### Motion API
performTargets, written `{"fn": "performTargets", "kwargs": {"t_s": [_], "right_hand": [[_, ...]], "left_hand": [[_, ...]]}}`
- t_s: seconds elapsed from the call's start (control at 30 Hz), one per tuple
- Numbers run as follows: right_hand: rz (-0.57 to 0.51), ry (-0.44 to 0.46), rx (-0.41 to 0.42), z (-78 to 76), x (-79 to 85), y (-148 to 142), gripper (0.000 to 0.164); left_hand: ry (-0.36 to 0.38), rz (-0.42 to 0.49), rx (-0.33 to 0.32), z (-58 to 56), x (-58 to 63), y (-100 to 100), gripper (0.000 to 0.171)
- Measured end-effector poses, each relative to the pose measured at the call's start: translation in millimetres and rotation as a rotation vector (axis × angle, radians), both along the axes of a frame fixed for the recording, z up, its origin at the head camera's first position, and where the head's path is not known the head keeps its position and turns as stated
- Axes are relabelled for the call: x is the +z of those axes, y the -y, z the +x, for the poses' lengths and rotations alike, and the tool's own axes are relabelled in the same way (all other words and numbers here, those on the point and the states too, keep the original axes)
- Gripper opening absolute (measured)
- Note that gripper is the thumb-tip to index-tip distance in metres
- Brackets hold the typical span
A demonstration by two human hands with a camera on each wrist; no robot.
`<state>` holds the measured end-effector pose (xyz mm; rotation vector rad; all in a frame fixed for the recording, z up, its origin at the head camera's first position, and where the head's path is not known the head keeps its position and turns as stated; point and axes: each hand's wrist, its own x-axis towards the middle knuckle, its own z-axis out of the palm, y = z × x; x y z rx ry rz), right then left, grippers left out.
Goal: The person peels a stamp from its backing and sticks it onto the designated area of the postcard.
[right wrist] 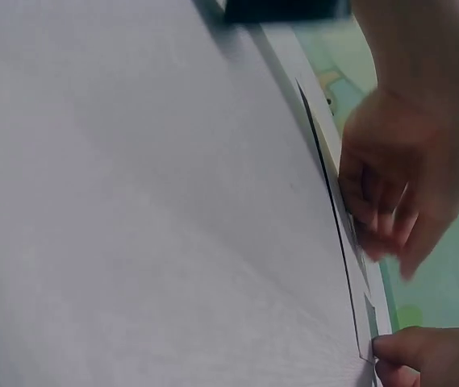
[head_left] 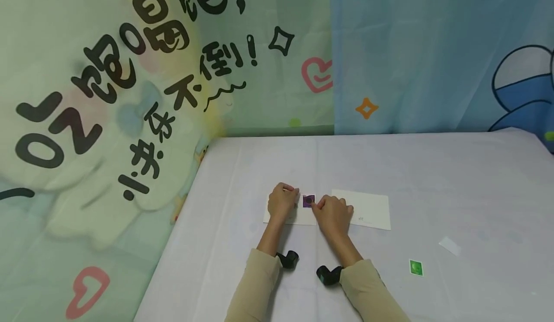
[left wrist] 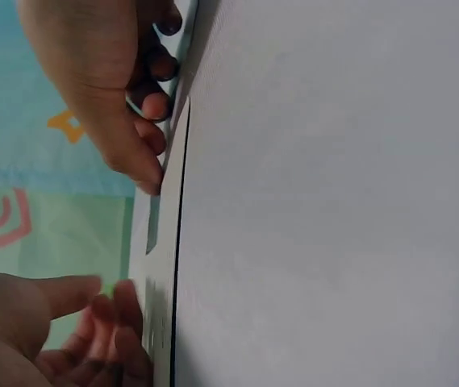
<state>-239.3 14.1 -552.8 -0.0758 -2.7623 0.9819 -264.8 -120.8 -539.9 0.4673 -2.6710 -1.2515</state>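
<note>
A small purple stamp (head_left: pixel 308 201) lies over the right part of a white card (head_left: pixel 305 218) on the table. My right hand (head_left: pixel 334 215) pinches the stamp at its lower right corner between thumb and forefinger, the other fingers curled. Over the left part of the same card hovers my left hand (head_left: pixel 282 202), its fingers loosely bent. In the left wrist view a gap shows between the thumb and fingers of this left hand (left wrist: pixel 76 330), with nothing held. Partly behind my right hand lies a second white card (head_left: pixel 370 209).
A green stamp (head_left: pixel 416 267) with a white border lies on the white tablecloth (head_left: pixel 207 264) to the right. Farther right is a small pale slip (head_left: pixel 450 246). Printed curtains (head_left: pixel 277 96) hang behind and left of the table.
</note>
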Motion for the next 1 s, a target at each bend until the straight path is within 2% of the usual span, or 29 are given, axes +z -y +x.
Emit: {"fn": "performTargets", "kwargs": {"t_s": [0.07,0.13,0.2,0.27,0.33,0.43,0.53,0.63,0.77,0.87,1.0], "right_hand": [[0.000,0.003,0.000,0.2,-1.0,0.0,0.025],[-0.011,0.001,0.002,-0.2,-3.2,-0.6,0.024],[-0.046,-0.003,0.005,-0.4,-5.3,-2.4,0.024],[-0.084,-0.016,0.021,-0.2,-5.8,-4.9,0.025],[-0.124,-0.041,0.049,1.6,-4.4,-7.1,0.024],[-0.137,-0.091,0.115,7.6,1.5,-8.0,0.017],[-0.127,-0.105,0.199,16.0,6.5,-5.4,0.018],[-0.062,-0.043,0.311,24.2,10.7,-0.8,0.034],[0.086,0.042,0.453,31.5,12.9,5.3,0.054],[0.170,0.061,0.491,33.6,11.1,7.9,0.059],[0.221,0.060,0.483,34.1,9.9,9.8,0.059]], "left_hand": [[-0.071,0.070,0.001,5.5,-1.4,5.4,0.014],[-0.157,0.082,-0.013,12.1,-2.4,12.0,0.013],[-0.213,0.035,-0.049,18.9,-3.3,19.4,0.019],[-0.240,-0.040,-0.106,24.8,-4.8,27.6,0.031],[-0.227,-0.131,-0.168,29.7,-7.6,35.3,0.044],[-0.168,-0.243,-0.234,34.3,-13.1,43.3,0.059],[-0.090,-0.292,-0.268,36.1,-17.5,46.2,0.066],[-0.034,-0.318,-0.282,36.3,-20.0,46.7,0.069],[0.019,-0.376,-0.291,36.9,-21.4,46.3,0.068],[0.053,-0.438,-0.301,37.0,-22.4,45.5,0.068],[0.079,-0.496,-0.302,36.8,-23.5,44.9,0.068]]}}
